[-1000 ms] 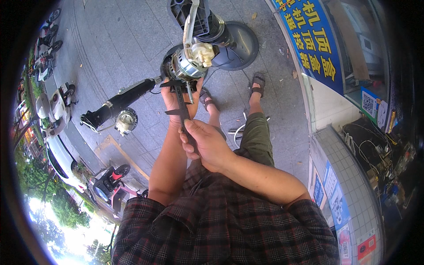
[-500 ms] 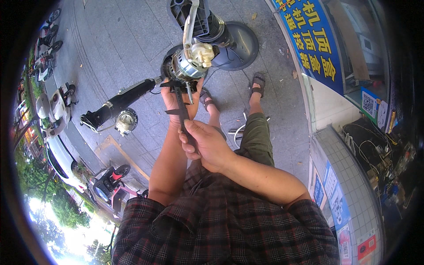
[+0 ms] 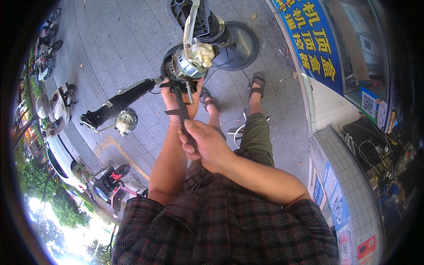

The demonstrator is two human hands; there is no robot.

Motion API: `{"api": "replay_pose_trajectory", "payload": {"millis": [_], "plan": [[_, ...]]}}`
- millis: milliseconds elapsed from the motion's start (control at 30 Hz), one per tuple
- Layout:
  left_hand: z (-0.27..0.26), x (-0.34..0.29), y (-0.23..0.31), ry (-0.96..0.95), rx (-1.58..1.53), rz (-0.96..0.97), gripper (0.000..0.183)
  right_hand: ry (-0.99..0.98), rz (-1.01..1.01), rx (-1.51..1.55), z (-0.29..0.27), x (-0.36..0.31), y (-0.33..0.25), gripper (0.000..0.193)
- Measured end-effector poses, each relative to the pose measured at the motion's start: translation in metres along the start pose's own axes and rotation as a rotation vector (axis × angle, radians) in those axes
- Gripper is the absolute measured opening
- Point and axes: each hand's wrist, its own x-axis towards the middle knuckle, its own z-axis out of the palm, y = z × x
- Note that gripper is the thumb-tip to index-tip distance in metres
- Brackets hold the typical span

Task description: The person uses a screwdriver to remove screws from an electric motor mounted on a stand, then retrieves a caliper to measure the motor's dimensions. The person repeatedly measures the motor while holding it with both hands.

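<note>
My right hand (image 3: 206, 143) is closed around the lower end of dark calipers (image 3: 180, 102), its thumb lying along the beam. The calipers' upper jaws reach the underside of a fan motor (image 3: 187, 68), close beside its metal shaft (image 3: 189, 92). Whether the jaws touch the shaft I cannot tell. My left hand (image 3: 169, 100) wraps the motor from below, behind the calipers, and its fingertips are mostly hidden. The motor has a silvery casing and a cream-coloured plastic gear housing (image 3: 203, 54) on its side.
A black fan neck (image 3: 128, 98) extends left from the motor, beside another round motor part (image 3: 126, 122). Beyond stands a round dark base (image 3: 245, 46). A stool (image 3: 239, 133) is by my legs. Scooters (image 3: 57, 108) stand left; a tiled counter (image 3: 349, 176) and blue sign (image 3: 311, 42) are right.
</note>
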Motion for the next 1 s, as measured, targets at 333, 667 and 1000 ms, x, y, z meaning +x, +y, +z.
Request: {"api": "replay_pose_trajectory", "payload": {"millis": [333,667,1000], "plan": [[-0.0050,0.0009,-0.0007,-0.023,-0.009,0.002,0.069,0.007,-0.010,-0.016,0.0009,0.0004,-0.0008,0.027],[-0.0073,0.0013,-0.0014,-0.021,0.015,0.017,0.069,0.015,-0.019,-0.022,0.0015,0.0004,-0.0010,0.027],[-0.0056,0.0014,-0.0021,-0.019,0.001,0.014,0.071,0.006,-0.018,-0.024,0.0000,0.0011,0.0003,0.027]]}}
